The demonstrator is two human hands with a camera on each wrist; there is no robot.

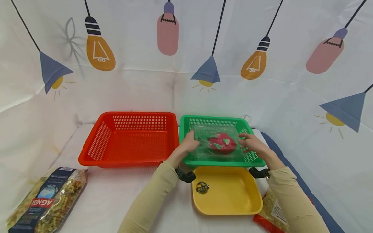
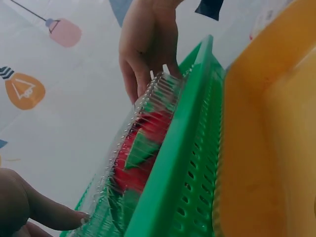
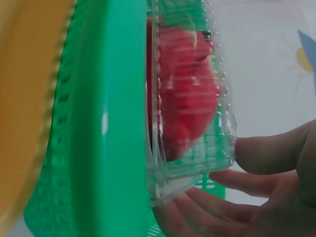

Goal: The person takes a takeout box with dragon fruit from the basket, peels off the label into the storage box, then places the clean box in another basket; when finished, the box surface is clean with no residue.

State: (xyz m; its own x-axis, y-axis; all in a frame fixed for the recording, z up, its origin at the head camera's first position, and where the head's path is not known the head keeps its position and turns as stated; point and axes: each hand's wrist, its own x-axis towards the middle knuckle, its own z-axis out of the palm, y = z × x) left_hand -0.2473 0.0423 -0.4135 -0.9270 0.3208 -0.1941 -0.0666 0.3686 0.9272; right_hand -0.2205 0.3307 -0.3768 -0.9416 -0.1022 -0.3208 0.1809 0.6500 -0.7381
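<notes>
A clear plastic box [image 1: 201,132] with ribbed walls is over the green basket [image 1: 217,164], partly down inside its rim. Through the plastic shows a red dragon fruit [image 1: 222,143] with green scales. My left hand [image 1: 190,142] grips the box's left end. At the right end my right hand [image 1: 253,144] holds it; in the right wrist view the thumb is on one side of the corner and the fingers are below it. The left wrist view shows the box tilted along the basket's rim.
A red basket [image 1: 128,163] stands left of the green one. In front of the green basket sits a yellow tray [image 1: 227,194]. A pasta bag [image 1: 48,200] lies at front left, and another red-edged food packet [image 1: 274,210] is partly under my right forearm.
</notes>
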